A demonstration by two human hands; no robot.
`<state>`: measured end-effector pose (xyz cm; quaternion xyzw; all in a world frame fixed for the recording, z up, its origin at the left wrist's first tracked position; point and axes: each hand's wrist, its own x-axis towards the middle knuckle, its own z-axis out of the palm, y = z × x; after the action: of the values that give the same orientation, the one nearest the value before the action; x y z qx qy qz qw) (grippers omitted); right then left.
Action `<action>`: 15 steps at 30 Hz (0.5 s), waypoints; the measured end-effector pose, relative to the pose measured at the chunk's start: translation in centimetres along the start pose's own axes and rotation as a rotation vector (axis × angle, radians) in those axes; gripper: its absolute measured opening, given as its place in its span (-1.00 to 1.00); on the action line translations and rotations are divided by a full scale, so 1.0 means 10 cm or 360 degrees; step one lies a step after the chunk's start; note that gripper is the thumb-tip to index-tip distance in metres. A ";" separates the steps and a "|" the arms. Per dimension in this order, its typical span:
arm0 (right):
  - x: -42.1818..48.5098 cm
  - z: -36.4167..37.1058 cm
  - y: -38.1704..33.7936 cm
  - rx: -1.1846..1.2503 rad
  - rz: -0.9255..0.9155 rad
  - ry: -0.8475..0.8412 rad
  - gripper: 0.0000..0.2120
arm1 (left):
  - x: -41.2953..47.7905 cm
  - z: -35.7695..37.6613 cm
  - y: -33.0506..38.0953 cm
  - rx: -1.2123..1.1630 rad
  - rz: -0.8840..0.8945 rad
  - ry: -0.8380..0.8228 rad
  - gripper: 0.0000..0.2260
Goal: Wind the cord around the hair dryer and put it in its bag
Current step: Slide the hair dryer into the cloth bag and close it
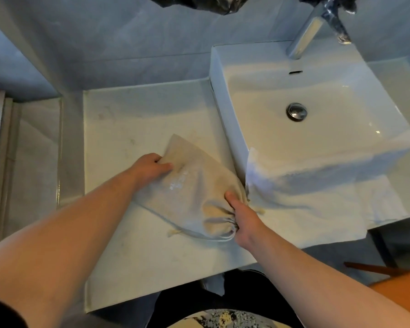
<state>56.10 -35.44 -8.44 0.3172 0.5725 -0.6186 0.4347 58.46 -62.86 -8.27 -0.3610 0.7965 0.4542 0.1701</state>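
Writing: faint pale print on the upper face of the bag [194, 185], too blurred to read.
Bag: beige cloth drawstring pouch, lying diagonally on the white desk [128, 245], just left of the sink [225, 110]; far corner flat and pointed, near end bulging and gathered shut.
Drawstring: pale cord [187, 233] trails from the gathered mouth across the desk, frayed knot at its end.
Hair dryer: not visible; cannot tell whether it is inside.
Left hand [149, 168]: grip clamped on the bag's far left edge, thumb on top.
Right hand [244, 216]: grip clamped on the gathered mouth.
Towel [317, 197]: white, draped over the sink's near rim, beside the bag.
Faucet [305, 36]: chrome, above the basin.
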 end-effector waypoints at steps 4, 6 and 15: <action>-0.09 -0.08 -0.07 0.0017 0.0045 -0.0103 -0.69 | -0.07 0.06 -0.12 -0.0303 -0.0194 -0.0044 -0.69; -0.14 -0.16 -0.10 0.0065 0.0050 -0.0142 -0.70 | -0.21 0.09 -0.17 -0.0615 -0.0258 -0.0095 -0.78; -0.51 -0.61 0.00 0.0017 -0.0031 -0.0296 -0.42 | -1.16 0.32 -0.08 -0.1361 -0.0092 0.0117 -0.92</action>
<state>57.55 -28.50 -4.79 0.2551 0.5293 -0.6527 0.4782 66.76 -55.49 -3.51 -0.4372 0.5316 0.7254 -0.0106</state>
